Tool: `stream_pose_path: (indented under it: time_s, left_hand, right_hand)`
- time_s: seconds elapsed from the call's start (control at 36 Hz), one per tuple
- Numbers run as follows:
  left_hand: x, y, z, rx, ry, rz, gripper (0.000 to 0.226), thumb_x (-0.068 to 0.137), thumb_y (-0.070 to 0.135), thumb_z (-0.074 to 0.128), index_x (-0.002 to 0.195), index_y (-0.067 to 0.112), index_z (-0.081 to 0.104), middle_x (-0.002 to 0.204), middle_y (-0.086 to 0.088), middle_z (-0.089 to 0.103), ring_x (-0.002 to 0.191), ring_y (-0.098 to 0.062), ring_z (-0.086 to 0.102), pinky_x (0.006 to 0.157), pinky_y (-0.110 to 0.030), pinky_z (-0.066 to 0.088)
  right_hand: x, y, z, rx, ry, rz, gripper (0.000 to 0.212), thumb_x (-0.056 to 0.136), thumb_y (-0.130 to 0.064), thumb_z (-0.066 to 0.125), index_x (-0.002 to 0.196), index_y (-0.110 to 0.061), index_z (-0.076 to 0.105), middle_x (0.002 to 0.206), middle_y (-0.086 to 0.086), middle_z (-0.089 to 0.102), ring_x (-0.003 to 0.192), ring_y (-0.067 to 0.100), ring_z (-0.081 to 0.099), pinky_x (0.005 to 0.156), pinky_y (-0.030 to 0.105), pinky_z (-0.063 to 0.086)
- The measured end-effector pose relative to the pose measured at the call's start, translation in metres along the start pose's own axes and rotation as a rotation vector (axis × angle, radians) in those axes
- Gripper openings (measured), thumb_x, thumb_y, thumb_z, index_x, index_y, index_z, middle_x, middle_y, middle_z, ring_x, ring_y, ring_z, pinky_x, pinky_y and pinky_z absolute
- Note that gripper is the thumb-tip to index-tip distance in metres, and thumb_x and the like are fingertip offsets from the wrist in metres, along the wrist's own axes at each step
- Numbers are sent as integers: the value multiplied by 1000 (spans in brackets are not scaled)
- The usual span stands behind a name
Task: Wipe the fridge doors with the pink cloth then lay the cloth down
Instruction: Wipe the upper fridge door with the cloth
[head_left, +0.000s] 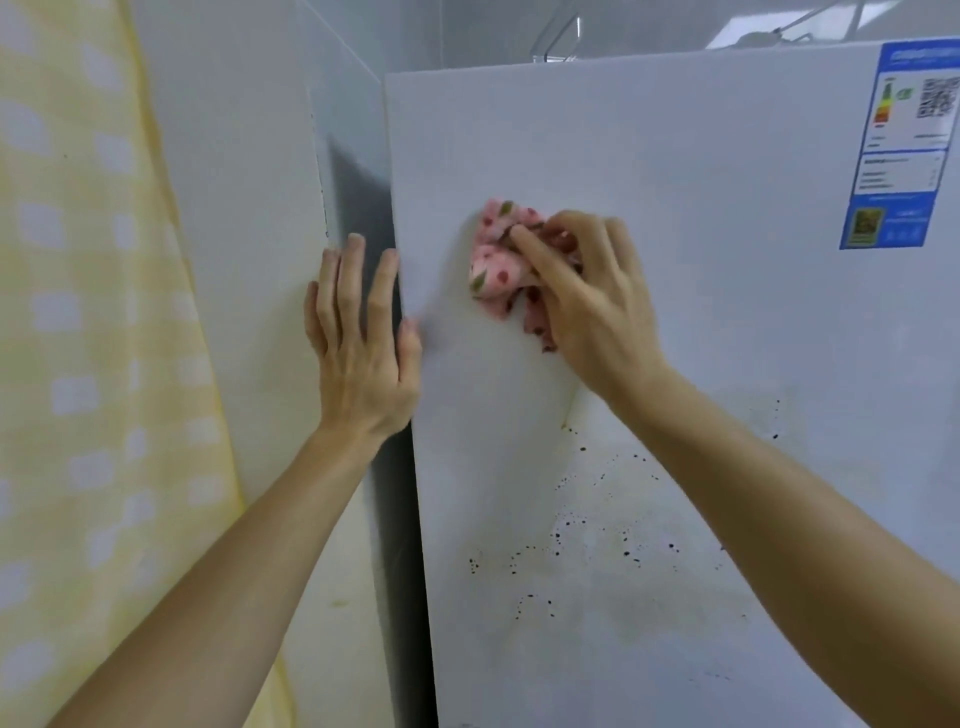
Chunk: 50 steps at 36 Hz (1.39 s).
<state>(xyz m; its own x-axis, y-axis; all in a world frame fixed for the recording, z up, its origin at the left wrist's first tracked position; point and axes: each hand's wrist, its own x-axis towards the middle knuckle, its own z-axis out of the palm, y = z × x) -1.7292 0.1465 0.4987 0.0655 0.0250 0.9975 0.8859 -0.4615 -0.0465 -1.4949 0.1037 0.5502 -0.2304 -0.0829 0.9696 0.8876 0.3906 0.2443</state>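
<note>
The white fridge door (701, 249) fills the right of the view, seen from close up. My right hand (587, 296) presses a bunched pink cloth (496, 262) with red dots against the door's upper left part. Flat and with fingers spread, my left hand (361, 338) rests on the door's left edge, its fingertips over the dark gap beside the fridge. Many small black specks (582, 525) dot the door below the cloth.
A blue and white energy label (901, 145) is stuck at the door's upper right. A white wall (244, 260) stands close on the left, with a yellow and white patterned curtain (88, 364) beyond it. A dark narrow gap (363, 197) separates wall and fridge.
</note>
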Motion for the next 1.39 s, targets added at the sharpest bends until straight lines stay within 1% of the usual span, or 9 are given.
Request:
stream_pose_path:
  time_s: [0.25, 0.39, 0.47, 0.58, 0.78, 1.0, 1.14, 1.28, 1.39]
  left_hand:
    - [-14, 26, 8, -36, -42, 47, 56, 106, 27, 40, 159, 12, 34, 167, -18, 29, 157, -36, 21, 129, -52, 16]
    - [-23, 38, 11, -42, -83, 71, 55, 105, 26, 41, 158, 9, 37, 167, -19, 30, 158, -34, 19, 126, -57, 21]
    - [-23, 44, 13, -58, -63, 57, 56, 102, 18, 48, 155, 5, 40, 165, -23, 32, 156, -38, 22, 126, -57, 22]
    - [-21, 52, 15, -95, -56, 23, 58, 96, 9, 53, 153, 0, 43, 164, -26, 32, 155, -44, 23, 127, -57, 22]
    - [-22, 57, 13, -99, -46, 38, 58, 97, 8, 55, 154, 8, 43, 164, -29, 28, 156, -45, 20, 129, -52, 18]
    - [-27, 65, 18, -62, -30, 33, 57, 96, 9, 57, 153, 7, 49, 161, -30, 33, 153, -45, 22, 124, -62, 23]
    - [-29, 71, 22, -52, -20, 51, 56, 99, 15, 51, 153, 2, 45, 161, -26, 37, 153, -43, 27, 125, -61, 22]
    - [-28, 87, 24, -65, -36, 60, 60, 95, 16, 53, 152, 0, 46, 161, -25, 37, 153, -42, 28, 126, -59, 21]
    - [-24, 98, 26, -52, -47, 73, 61, 91, 11, 53, 152, 6, 48, 162, -24, 36, 153, -41, 27, 128, -55, 16]
  right_hand:
    - [-162, -28, -19, 38, -312, -186, 43, 104, -1, 43, 140, -9, 66, 144, 8, 60, 125, 30, 53, 106, 43, 40]
    - [-190, -18, -36, 76, -439, -351, 37, 105, 0, 50, 132, -11, 72, 130, 8, 70, 117, 26, 60, 96, 39, 48]
    - [-151, -7, -41, 49, -379, -406, 45, 106, 0, 39, 131, -14, 72, 131, 7, 65, 114, 26, 55, 97, 40, 41]
    - [-72, 22, -39, -22, -158, -139, 48, 93, 0, 56, 133, -19, 72, 132, 4, 47, 115, 29, 47, 95, 41, 37]
    - [-27, 37, -43, -77, 23, 195, 38, 97, -4, 62, 130, -20, 74, 121, 11, 63, 112, 26, 43, 91, 43, 42]
    - [-206, 8, -59, -36, -259, -53, 44, 102, -4, 51, 138, -24, 68, 140, 2, 53, 116, 30, 51, 97, 45, 43]
    - [-200, 27, -71, -10, -385, -208, 51, 107, -2, 32, 133, -20, 72, 136, 3, 54, 112, 28, 54, 94, 41, 42]
    - [-120, 63, -75, -68, -199, -69, 53, 90, 10, 54, 130, -18, 74, 129, 7, 59, 113, 31, 50, 91, 43, 41]
    - [-55, 84, -77, -67, -59, 105, 41, 95, -2, 55, 129, -16, 74, 120, 15, 67, 110, 28, 45, 89, 42, 44]
